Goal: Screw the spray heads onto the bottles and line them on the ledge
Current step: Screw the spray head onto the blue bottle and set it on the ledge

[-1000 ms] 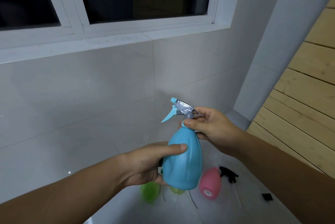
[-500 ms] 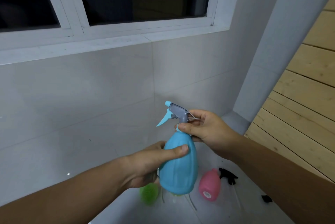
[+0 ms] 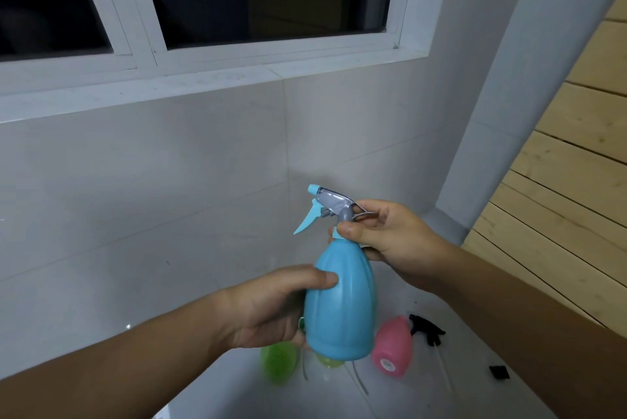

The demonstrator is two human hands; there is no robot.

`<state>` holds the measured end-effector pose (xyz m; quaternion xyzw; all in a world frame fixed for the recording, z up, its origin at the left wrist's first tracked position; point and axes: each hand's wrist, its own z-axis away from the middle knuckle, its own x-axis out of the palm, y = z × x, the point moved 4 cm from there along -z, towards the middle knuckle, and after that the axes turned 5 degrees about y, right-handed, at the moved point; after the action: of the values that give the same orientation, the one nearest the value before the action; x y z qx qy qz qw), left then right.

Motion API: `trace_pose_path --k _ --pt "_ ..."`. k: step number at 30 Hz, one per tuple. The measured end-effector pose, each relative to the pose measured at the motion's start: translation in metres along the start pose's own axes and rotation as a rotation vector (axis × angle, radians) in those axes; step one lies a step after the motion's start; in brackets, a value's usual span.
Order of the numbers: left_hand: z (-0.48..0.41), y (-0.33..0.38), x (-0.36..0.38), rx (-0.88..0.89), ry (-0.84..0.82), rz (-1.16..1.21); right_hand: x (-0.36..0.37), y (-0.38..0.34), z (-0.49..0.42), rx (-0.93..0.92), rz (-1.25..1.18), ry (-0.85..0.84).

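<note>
A light blue bottle (image 3: 341, 306) is held upright in mid-air in front of the tiled wall. My left hand (image 3: 271, 306) wraps its body from the left. A blue-and-grey spray head (image 3: 327, 206) sits on the bottle's neck, trigger pointing left. My right hand (image 3: 390, 242) pinches the collar of that spray head with thumb and fingers. Below on the floor lie a pink bottle (image 3: 393, 345), a green bottle (image 3: 278, 362) and a black spray head (image 3: 428, 333). A yellow-green bottle (image 3: 330, 364) is mostly hidden behind the blue one.
The white window ledge (image 3: 217, 82) runs across above the tiled wall. A grey pillar (image 3: 529, 86) stands at the right, wooden slats (image 3: 576, 174) beyond it. A small black piece (image 3: 498, 371) lies on the floor at the right.
The bottle and both hands dipped left and down, then came back up slightly. The spray head stays on the neck with my right fingers shifting on its collar.
</note>
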<state>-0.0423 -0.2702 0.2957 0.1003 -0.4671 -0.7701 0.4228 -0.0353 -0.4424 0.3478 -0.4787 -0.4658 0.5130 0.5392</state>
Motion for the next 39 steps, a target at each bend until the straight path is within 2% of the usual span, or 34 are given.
trace_pose_path --k 5,10,12,18,25,29,33,39 --pt "-0.001 0.001 0.001 0.025 0.097 -0.074 -0.002 0.003 -0.001 0.017 0.02 0.025" --pt "0.001 0.001 0.0 0.035 -0.114 0.025 0.0 0.002 0.001 0.019 -0.073 -0.022" --pt "0.0 -0.001 0.0 0.05 -0.13 0.033 0.003 0.002 0.001 0.018 -0.077 -0.048" --pt "0.001 0.002 0.0 0.076 0.019 -0.056 0.004 0.0 -0.002 -0.059 -0.012 -0.034" --pt "0.002 0.011 -0.006 0.219 0.209 -0.238 0.007 -0.002 -0.003 -0.164 0.057 0.009" --pt "0.001 0.028 -0.01 0.327 0.242 -0.203 0.001 0.0 -0.008 -0.077 -0.014 0.075" --pt "-0.003 0.046 -0.011 0.37 0.258 -0.151 -0.007 0.0 0.0 -0.024 0.081 0.071" --pt "-0.024 0.089 -0.011 0.453 0.257 -0.081 -0.01 -0.028 -0.003 -0.206 0.097 0.009"
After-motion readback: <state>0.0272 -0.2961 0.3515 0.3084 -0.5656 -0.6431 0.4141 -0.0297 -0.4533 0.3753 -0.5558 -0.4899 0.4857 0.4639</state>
